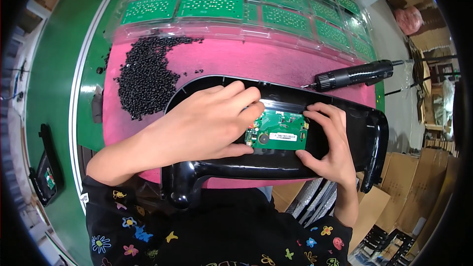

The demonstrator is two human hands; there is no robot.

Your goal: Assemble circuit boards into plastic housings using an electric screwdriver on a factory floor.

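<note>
A green circuit board (283, 140) with a white label and a round dark part lies in the hollow of a black plastic housing (246, 169). My left hand (212, 120) grips the board's left edge, its thumb at the lower left corner and its fingers bent over the upper left. On the other side, my right hand (334, 143) holds the right edge between thumb and fingertips, at the lower and upper corners. Along the board's far edge runs a silvery strip. My left fingers hide part of that edge.
Black screws (148, 74) are heaped on the pink mat (236, 51) at left. A black electric screwdriver (352, 75) lies beyond the housing at right. Clear trays (182, 27) of green boards span the back. Another black housing (44, 167) rests far left; cardboard boxes (411, 187) stand right.
</note>
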